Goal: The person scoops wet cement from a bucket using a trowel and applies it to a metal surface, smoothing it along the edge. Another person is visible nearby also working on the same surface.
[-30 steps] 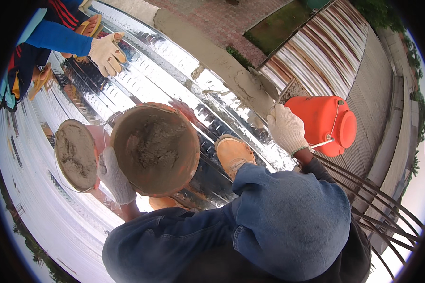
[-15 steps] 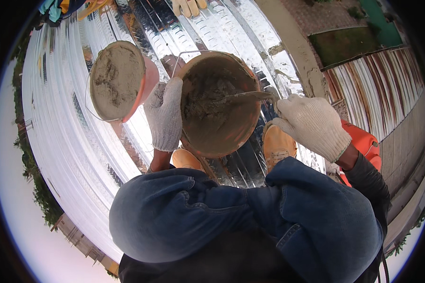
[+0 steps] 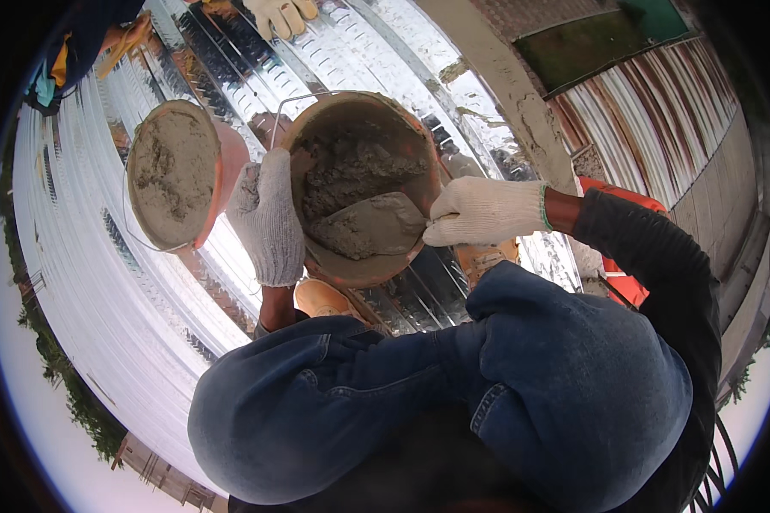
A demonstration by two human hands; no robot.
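A mortar-smeared orange bucket [image 3: 351,268] stands in front of me between my feet, its wire handle raised at the far side. My left hand [image 3: 269,224], in a pale knit glove, is closed over the bucket's left rim. My gloved right hand [image 3: 488,210] holds a trowel [image 3: 387,221] at the right rim; the fingers hide its handle. The trowel's blade lies inside the bucket, face up, with grey mortar on it. More wet mortar [image 3: 359,167] clings to the far side within. To the left, a second orange bucket [image 3: 224,171] is filled with mortar [image 3: 175,167].
Shiny corrugated metal sheets [image 3: 85,231] lie under the buckets and my shoes. Another person's gloved hand [image 3: 281,15] rests at the far edge. A mortar-covered ledge [image 3: 522,111] runs along the right, with a red container [image 3: 624,286] nearby.
My right hand has moved left and lower along the rim, and the trowel has turned from edge-on to face up with mortar on its blade. My left hand stays on the rim.
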